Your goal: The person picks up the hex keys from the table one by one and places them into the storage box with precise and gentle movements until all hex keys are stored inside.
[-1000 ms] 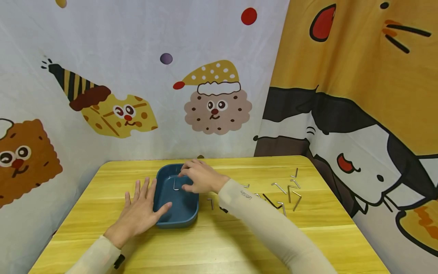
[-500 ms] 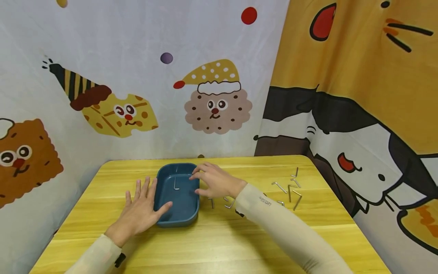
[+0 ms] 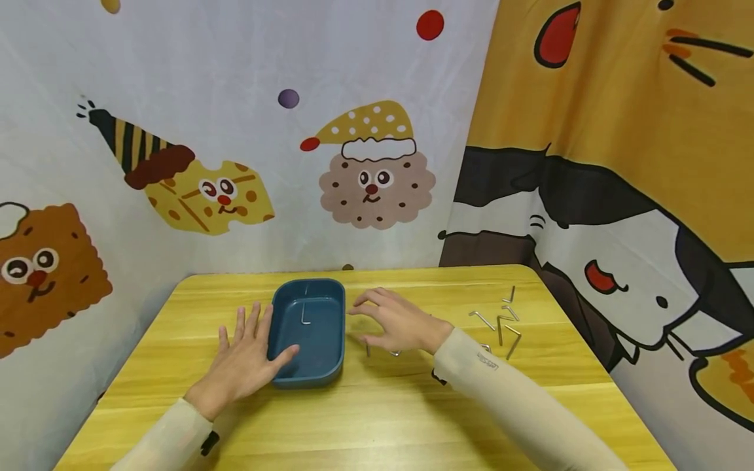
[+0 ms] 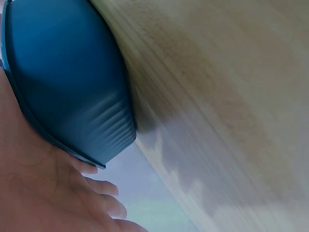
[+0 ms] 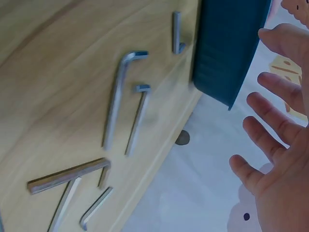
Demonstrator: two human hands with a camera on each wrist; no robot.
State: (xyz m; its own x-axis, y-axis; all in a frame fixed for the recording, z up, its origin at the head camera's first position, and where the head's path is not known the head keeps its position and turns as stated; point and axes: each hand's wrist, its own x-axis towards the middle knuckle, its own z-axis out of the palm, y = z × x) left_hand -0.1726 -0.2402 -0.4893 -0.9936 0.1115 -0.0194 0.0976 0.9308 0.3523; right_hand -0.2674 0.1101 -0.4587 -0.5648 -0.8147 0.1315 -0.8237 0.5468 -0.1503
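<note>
A blue rectangular tray (image 3: 312, 356) stands on the table, with one silver hex key (image 3: 304, 315) lying inside it. My left hand (image 3: 241, 360) is spread at the tray's left side, thumb reaching over the rim; in the left wrist view its palm lies along the tray wall (image 4: 72, 72). Just right of the tray, my right hand (image 3: 400, 322) hovers over the table with relaxed, slightly bent fingers and nothing in them. Below it, parts of hex keys show, one being a short hex key (image 3: 368, 350). The right wrist view shows a larger hex key (image 5: 113, 101) among several others.
Several more L-shaped hex keys lie scattered on the right of the wooden table (image 3: 377, 418), among them a silver hex key (image 3: 483, 320) and a bronze-toned hex key (image 3: 514, 341). A cartoon-printed curtain (image 3: 235, 131) hangs behind the table's far edge.
My right hand has moved right, from over the tray to over the table beside it. The hex key in the tray and my left hand have stayed in place.
</note>
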